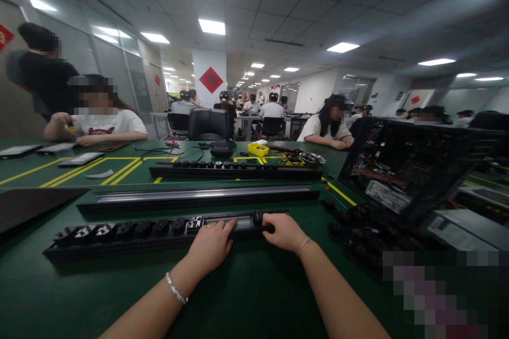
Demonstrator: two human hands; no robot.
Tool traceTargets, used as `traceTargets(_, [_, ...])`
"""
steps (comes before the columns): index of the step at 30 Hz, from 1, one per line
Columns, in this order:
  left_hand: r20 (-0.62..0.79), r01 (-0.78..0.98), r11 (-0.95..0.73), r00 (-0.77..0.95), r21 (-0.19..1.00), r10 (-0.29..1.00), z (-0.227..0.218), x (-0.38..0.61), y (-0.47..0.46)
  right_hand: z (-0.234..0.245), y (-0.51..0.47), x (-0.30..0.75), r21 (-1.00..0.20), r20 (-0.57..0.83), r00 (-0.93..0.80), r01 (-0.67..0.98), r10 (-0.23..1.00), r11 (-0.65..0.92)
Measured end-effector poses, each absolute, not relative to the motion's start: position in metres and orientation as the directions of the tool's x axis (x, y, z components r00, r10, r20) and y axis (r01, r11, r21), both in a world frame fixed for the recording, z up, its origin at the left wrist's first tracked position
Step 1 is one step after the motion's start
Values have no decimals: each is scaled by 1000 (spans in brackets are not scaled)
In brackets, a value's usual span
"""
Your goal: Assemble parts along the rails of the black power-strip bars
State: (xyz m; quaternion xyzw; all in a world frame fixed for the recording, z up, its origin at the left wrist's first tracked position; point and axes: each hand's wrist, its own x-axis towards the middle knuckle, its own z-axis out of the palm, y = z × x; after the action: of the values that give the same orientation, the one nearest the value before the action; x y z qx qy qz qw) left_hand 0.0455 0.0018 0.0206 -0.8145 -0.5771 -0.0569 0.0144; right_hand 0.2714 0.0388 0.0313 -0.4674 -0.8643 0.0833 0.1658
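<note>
A long black track (pixel 159 238) lies across the table in front of me, with a row of black and white socket modules (pixel 123 229) along its left and middle part. My left hand (pixel 212 243) rests on the track's front edge with its fingers stretched over the bare grey channel, holding nothing. At the track's right end, my right hand (pixel 284 232) grips a small black socket module (pixel 258 218) between thumb and fingers. The module sits at the channel; whether it is seated there I cannot tell. My fingers partly hide it.
Behind lie an unfilled black track (pixel 199 197) and another track (pixel 238 170) carrying modules. Loose black modules (pixel 366 238) are heaped at my right, beside an opened computer case (pixel 397 169). A yellow tray (pixel 257 149) stands farther back. Two people sit across the table.
</note>
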Motion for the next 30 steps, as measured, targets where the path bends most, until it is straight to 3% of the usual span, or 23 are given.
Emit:
traceTargets(9, [126, 940, -336, 327, 56, 937, 21, 46, 2, 30, 38, 275, -338, 285, -488, 754, 825, 563])
traceTargets(17, [197, 925, -377, 361, 50, 911, 16, 46, 2, 22, 34, 252, -356, 499, -162, 857, 851, 372])
traceTargets(21, [215, 923, -382, 366, 37, 905, 15, 46, 0, 19, 36, 238, -386, 476, 15, 902, 879, 194])
traceTargets(30, [315, 925, -379, 357, 11, 879, 12, 47, -3, 22, 34, 234, -423, 373, 52, 898, 927, 120])
